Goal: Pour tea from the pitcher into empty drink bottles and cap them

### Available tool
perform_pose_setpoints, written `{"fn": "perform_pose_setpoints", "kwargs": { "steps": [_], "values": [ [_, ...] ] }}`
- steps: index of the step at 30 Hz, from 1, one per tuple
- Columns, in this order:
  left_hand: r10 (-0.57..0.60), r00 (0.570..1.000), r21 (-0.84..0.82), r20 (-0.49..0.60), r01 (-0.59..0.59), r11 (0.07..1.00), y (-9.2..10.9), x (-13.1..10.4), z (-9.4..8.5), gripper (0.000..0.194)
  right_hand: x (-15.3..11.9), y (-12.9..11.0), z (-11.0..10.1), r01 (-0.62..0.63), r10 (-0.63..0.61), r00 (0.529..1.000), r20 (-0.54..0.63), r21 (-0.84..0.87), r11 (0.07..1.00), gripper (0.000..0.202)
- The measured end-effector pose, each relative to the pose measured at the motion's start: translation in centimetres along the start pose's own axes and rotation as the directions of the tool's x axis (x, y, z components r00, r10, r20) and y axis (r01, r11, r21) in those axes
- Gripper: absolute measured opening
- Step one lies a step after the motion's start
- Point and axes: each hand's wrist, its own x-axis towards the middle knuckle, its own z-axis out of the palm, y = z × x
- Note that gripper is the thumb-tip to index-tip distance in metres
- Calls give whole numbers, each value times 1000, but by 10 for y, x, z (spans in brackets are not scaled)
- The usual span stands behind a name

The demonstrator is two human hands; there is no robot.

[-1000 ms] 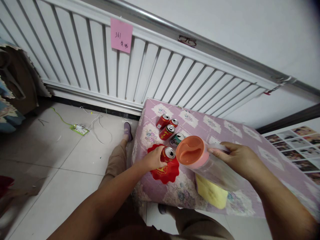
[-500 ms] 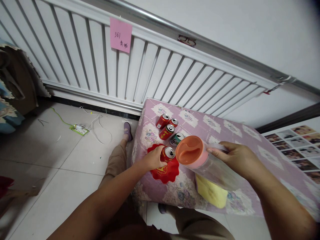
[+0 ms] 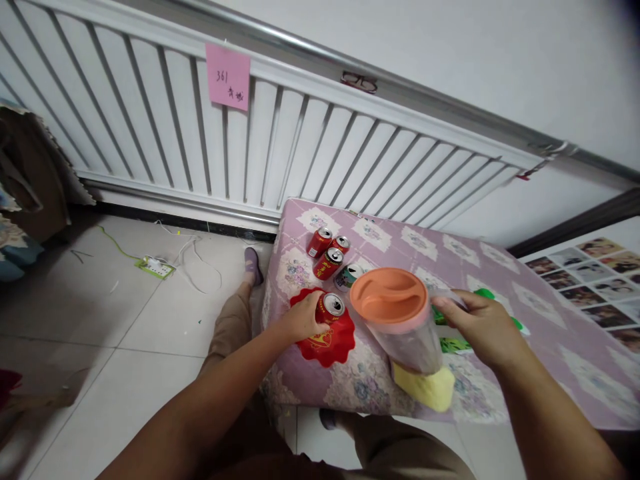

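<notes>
My left hand [image 3: 301, 319] is wrapped round an opened red drink can [image 3: 331, 307], which stands on a scalloped red plate [image 3: 340, 343] with gold print. In my right hand [image 3: 477, 323] is the handle of a clear plastic pitcher [image 3: 407, 343] with an orange lid [image 3: 389, 295]. The pitcher is held above the covered table, nearly upright, with its base by a folded yellow cloth [image 3: 430, 390]. Behind the plate stand several more cans: red ones [image 3: 327, 264] and a green one [image 3: 347, 277].
The purple floral tablecloth [image 3: 370, 387] covers the table against a white radiator [image 3: 280, 140]. Green-patterned items [image 3: 455, 345] lie partly hidden behind the pitcher. A power strip [image 3: 155, 268] with cables is on the floor at left. Photos [image 3: 585, 280] lie at right.
The pitcher has swung from a tilted position to nearly upright, uncovering the green items behind it. My left hand stays on the can.
</notes>
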Motion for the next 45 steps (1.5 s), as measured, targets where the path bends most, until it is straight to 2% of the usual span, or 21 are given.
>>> {"fn": "perform_pose_setpoints", "kwargs": {
  "steps": [3, 5, 10, 19, 25, 32, 35, 36, 38, 40, 41, 43, 45],
  "values": [
    [-3, 1000, 8, -5, 3, 1000, 1, 0, 1, 80, -3, 13, -2, -84, 90, 992, -92, 73, 994, 48],
    [-4, 1000, 18, -5, 4, 1000, 2, -1, 1, 81, -4, 26, -1, -120, 153, 967, -202, 167, 979, 49],
    [28, 1000, 7, -15, -28, 1000, 2, -1, 2, 77, -6, 60, 20, -138, 264, 897, -354, 344, 929, 46],
    [-30, 1000, 10, -8, 30, 999, 8, -1, 5, 78, -10, 96, 79, -152, 404, 778, -481, 479, 864, 49],
    [-45, 999, 3, -5, 45, 999, 4, 1, 9, 79, -17, 114, 97, -139, 439, 732, -521, 517, 845, 42],
    [-67, 998, 7, -2, 67, 998, 2, 2, 12, 82, -34, 121, 99, -96, 381, 802, -460, 531, 842, 40],
    [-50, 999, -6, -1, 50, 999, 4, 2, 11, 82, -51, 125, 97, -69, 336, 819, -465, 501, 863, 50],
    [-47, 999, -8, -4, 47, 999, 5, 2, 11, 81, -58, 130, 95, -64, 295, 822, -488, 435, 898, 53],
    [-50, 999, -11, -4, 50, 999, 6, 3, 11, 81, -72, 145, 88, -68, 141, 828, -543, 152, 986, 54],
    [-64, 998, -7, -7, 64, 998, 7, 3, 11, 81, -84, 165, 82, -54, -4, 861, -509, -100, 994, 57],
    [-72, 997, -3, -8, 72, 997, 7, 4, 12, 82, -89, 175, 80, -91, -13, 878, -478, -194, 977, 60],
    [-85, 996, 6, -9, 85, 996, 8, 4, 11, 81, -97, 193, 80, -198, 64, 921, -385, -319, 927, 65],
    [-93, 996, 15, -6, 93, 996, 9, 5, 11, 83, -104, 204, 84, -230, 153, 965, -215, -406, 884, 62]
  ]
}}
